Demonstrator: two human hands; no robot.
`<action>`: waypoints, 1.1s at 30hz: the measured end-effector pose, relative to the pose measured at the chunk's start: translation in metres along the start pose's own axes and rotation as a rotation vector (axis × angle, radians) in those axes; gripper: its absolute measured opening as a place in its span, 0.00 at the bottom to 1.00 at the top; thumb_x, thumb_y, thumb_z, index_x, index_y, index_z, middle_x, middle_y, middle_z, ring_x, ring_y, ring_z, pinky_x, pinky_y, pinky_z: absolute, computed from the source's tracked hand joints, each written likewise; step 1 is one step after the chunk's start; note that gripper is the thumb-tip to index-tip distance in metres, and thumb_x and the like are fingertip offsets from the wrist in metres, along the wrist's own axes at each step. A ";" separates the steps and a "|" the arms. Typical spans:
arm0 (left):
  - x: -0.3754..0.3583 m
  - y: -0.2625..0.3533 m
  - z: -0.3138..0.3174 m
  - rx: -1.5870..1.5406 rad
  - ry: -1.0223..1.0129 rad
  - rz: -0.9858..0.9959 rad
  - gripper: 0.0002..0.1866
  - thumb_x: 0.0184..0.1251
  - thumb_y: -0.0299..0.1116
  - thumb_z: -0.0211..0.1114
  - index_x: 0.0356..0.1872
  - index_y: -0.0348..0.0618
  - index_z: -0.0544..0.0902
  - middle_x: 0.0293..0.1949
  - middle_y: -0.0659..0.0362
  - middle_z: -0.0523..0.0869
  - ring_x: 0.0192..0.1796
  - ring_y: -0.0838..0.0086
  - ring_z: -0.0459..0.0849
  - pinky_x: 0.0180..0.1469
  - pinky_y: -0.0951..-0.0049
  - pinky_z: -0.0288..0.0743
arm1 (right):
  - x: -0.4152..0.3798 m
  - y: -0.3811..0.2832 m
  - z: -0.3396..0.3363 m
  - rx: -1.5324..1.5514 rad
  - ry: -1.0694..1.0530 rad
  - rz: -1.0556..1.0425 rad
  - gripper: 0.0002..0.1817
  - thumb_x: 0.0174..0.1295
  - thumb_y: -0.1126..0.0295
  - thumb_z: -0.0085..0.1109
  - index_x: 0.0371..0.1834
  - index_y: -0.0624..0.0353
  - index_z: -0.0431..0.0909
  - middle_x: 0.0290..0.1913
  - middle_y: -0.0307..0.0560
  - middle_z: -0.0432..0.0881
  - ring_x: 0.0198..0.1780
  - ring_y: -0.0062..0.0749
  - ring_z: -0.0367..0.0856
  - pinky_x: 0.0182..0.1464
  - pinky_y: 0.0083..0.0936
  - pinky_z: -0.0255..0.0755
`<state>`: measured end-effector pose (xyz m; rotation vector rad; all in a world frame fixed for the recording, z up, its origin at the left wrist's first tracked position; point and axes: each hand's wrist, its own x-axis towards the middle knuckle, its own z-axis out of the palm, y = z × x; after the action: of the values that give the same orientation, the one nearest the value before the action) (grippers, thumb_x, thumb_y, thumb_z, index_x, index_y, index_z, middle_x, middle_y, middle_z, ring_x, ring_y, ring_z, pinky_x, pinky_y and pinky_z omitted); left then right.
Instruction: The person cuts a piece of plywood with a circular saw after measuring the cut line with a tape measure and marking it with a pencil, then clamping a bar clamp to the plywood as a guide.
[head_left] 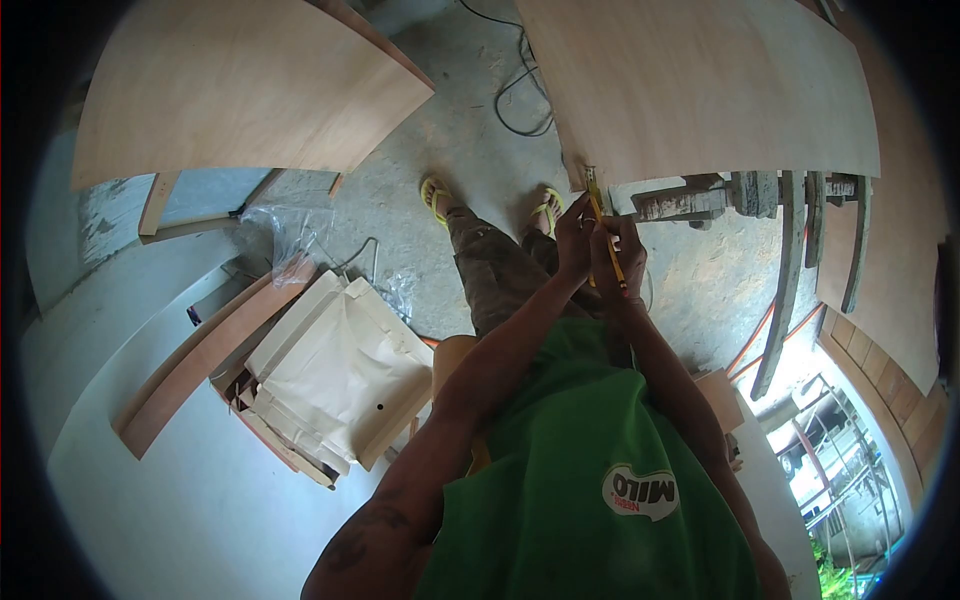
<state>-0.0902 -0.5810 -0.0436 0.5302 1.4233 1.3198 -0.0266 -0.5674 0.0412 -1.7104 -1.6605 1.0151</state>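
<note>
A narrow yellow strip [594, 190], which looks like a tape measure blade, runs between my two hands. Its far end, pale and metallic, lies over the near left corner of a large plywood sheet [710, 90]. My left hand [574, 242] is closed around the strip just short of the sheet's edge. Close beside it, my right hand [622, 250] also has its fingers closed on the yellow piece, whose reddish lower end shows below the fingers. The fingers hide much of what lies between.
Rough wooden supports [790, 230] jut out beneath the sheet. Another plywood sheet [250, 90] is at upper left. A black cable [510, 110] trails over the concrete floor [460, 130]. Left of me stand a cardboard-covered piece [340, 370] and a curved wooden panel [200, 365].
</note>
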 end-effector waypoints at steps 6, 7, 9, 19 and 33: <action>0.002 0.003 -0.001 0.095 0.035 0.116 0.18 0.58 0.30 0.53 0.48 0.31 0.78 0.32 0.56 0.83 0.34 0.77 0.80 0.37 0.75 0.73 | 0.000 -0.003 0.000 0.039 -0.014 0.034 0.07 0.61 0.70 0.55 0.37 0.61 0.73 0.32 0.54 0.81 0.35 0.47 0.82 0.39 0.36 0.75; 0.003 0.004 -0.001 0.133 0.026 0.141 0.18 0.58 0.30 0.53 0.47 0.31 0.79 0.32 0.56 0.83 0.34 0.77 0.79 0.37 0.75 0.73 | 0.000 -0.002 0.001 0.040 -0.013 0.035 0.07 0.61 0.70 0.55 0.37 0.61 0.73 0.32 0.54 0.81 0.35 0.47 0.82 0.39 0.36 0.75; 0.003 0.007 0.000 0.128 0.030 0.140 0.18 0.57 0.30 0.52 0.46 0.31 0.79 0.31 0.56 0.83 0.34 0.77 0.80 0.37 0.74 0.73 | 0.000 0.000 0.002 0.030 0.010 0.014 0.07 0.61 0.70 0.55 0.37 0.61 0.73 0.33 0.53 0.81 0.35 0.47 0.82 0.39 0.36 0.75; 0.000 0.014 -0.005 0.131 -0.041 0.049 0.22 0.58 0.23 0.50 0.56 0.31 0.75 0.41 0.49 0.85 0.40 0.70 0.83 0.45 0.71 0.76 | 0.000 -0.003 0.002 0.030 0.012 0.042 0.06 0.61 0.72 0.55 0.37 0.63 0.74 0.31 0.50 0.81 0.32 0.33 0.80 0.36 0.29 0.73; -0.007 0.017 -0.001 0.218 0.026 0.174 0.20 0.61 0.24 0.51 0.55 0.31 0.75 0.38 0.53 0.85 0.35 0.76 0.82 0.37 0.75 0.76 | -0.002 -0.001 0.001 0.018 0.017 -0.003 0.07 0.62 0.71 0.55 0.38 0.63 0.74 0.32 0.49 0.80 0.34 0.31 0.80 0.36 0.28 0.73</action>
<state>-0.0947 -0.5822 -0.0258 0.7991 1.5816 1.3185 -0.0279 -0.5690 0.0412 -1.6993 -1.6382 1.0088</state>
